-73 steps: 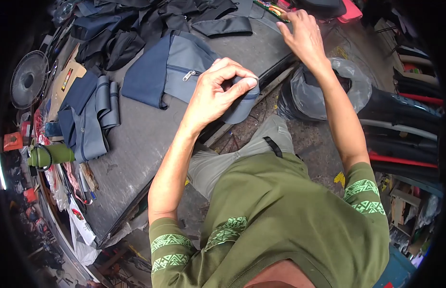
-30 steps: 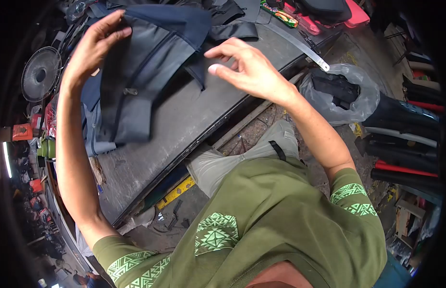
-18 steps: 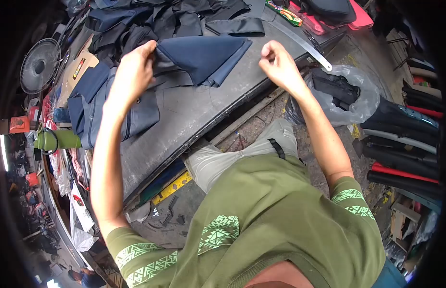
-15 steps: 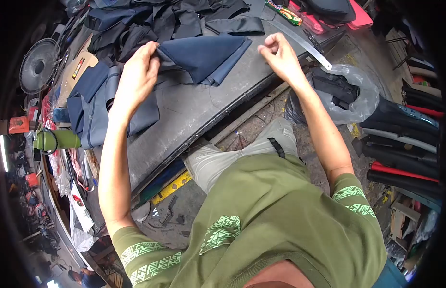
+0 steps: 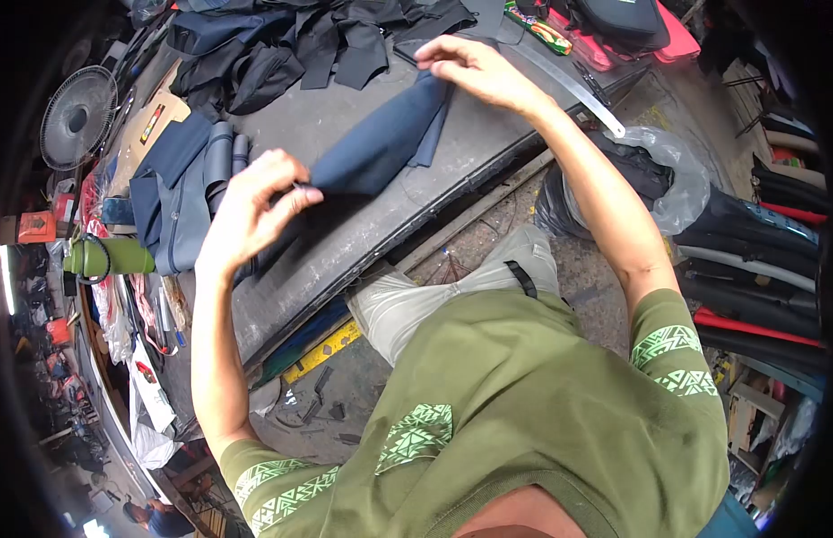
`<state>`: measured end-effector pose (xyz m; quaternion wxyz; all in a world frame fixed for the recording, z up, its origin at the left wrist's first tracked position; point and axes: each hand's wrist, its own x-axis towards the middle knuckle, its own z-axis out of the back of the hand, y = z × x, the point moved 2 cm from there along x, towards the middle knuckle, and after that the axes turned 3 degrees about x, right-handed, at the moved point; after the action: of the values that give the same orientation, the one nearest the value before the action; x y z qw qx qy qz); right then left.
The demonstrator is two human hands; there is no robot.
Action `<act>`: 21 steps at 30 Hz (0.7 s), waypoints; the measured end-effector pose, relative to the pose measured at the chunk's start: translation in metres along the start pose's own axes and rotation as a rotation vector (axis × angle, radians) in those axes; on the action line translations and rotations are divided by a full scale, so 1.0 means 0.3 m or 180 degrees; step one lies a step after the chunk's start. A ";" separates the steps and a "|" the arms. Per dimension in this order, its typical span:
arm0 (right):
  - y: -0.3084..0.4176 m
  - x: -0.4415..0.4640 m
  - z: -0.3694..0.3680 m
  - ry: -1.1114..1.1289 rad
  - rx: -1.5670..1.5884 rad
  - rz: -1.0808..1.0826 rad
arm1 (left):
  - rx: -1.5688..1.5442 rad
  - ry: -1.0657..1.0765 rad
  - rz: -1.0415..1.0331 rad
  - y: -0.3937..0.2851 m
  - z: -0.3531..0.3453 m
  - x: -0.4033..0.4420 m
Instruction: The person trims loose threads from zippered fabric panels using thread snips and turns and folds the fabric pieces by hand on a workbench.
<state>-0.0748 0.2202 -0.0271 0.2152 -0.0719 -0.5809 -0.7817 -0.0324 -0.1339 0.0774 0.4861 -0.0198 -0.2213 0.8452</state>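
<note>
A piece of navy blue cloth (image 5: pixel 372 148) stretches at a slant between my hands, just over the dark worktable. Thumb and fingers of my left hand (image 5: pixel 255 202) pinch its lower left end. My right hand (image 5: pixel 479 76) has its fingertips closed at the upper right end, and part of that grip is hidden. A loose flap of the cloth hangs below my right fingers. To the left of my left hand lie more folded navy pieces (image 5: pixel 170 193) and small dark rolls (image 5: pixel 219 152).
Black cloth pieces (image 5: pixel 358 54) cover the far side of the worktable (image 5: pixel 282 309). A metal ruler (image 5: pixel 578 90) lies near its right edge, and a plastic bag (image 5: pixel 681 184) with dark material stands beyond. A fan (image 5: pixel 78 117) and green bottle (image 5: pixel 121 256) are on the left.
My left hand has come down toward me with its end of the cloth. My right hand, earlier apart from the cloth, has moved up and left onto the other end.
</note>
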 end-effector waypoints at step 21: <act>-0.083 0.100 -0.044 0.0282 -0.1519 -0.1695 | -0.0086 -0.0010 -0.0047 -0.050 -0.079 -0.137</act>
<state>-0.1104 0.2059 -0.0424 0.0062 0.0677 -0.3705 -0.9263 0.0075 -0.1531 0.0545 0.4917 -0.0233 -0.2337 0.8385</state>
